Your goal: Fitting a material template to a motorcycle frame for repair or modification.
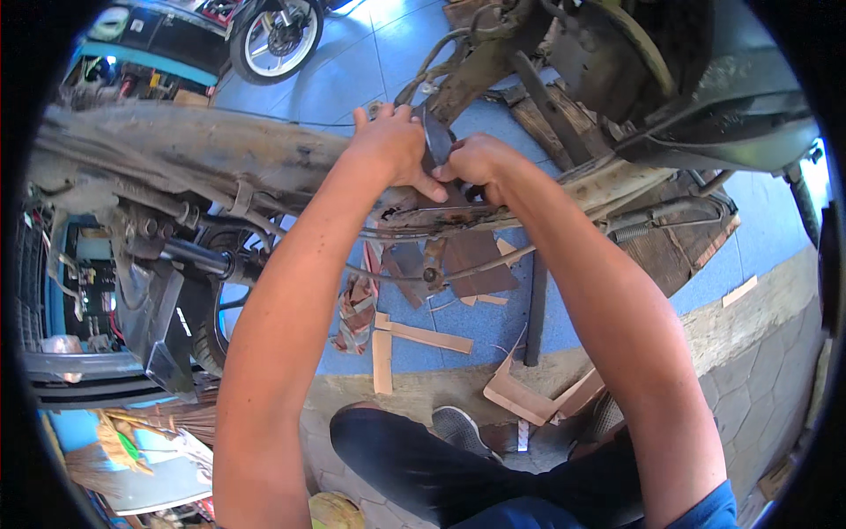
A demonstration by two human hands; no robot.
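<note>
A dark, flat plate, apparently metal, stands tilted between my hands at the bare, rust-stained motorcycle frame. My left hand is around the plate's left side, its thumb stretched below and its fingers over the far side. At the plate's lower right edge, my right hand is closed, with thumb and forefinger pinching it. Its other fingers are curled and partly hidden. Just under both hands runs a scuffed frame section with cables along it.
Cardboard strips, a crumpled striped cloth and a dark tube lie on the blue tiles below the frame. Wooden blocks sit under its right part. A motorcycle wheel stands at far left, brooms at near left.
</note>
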